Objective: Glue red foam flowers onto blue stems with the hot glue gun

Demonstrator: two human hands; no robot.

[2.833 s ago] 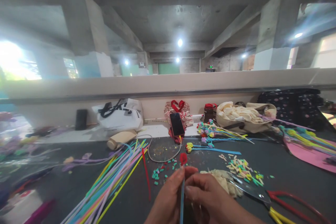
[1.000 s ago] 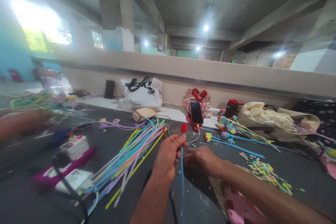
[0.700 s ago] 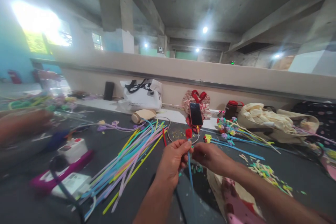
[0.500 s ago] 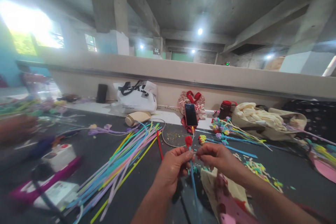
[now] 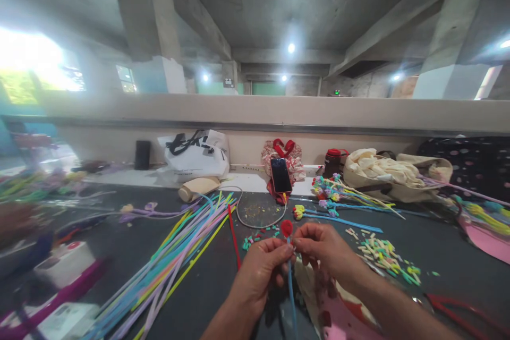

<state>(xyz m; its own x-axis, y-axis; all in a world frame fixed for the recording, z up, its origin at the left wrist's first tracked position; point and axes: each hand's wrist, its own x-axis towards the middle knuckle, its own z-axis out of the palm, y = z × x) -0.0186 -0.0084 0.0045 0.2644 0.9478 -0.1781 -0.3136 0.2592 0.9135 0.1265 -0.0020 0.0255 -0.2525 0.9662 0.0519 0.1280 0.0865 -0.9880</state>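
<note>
The left hand [image 5: 257,268] grips a blue fuzzy stem [image 5: 291,289] below its round red head [image 5: 286,228]; the right hand [image 5: 326,248] pinches alongside. This apparent joining calls for steadiness.

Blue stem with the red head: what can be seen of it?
The blue stem is long, thin and gently bent, with a soft-looking surface. A rounded red head tops it, apparently coiled. It is held roughly upright, pinched just below the head by the left hand. The right hand has its fingertips close beside that spot; contact is unclear. The lower part runs to the picture's bottom edge.
</note>
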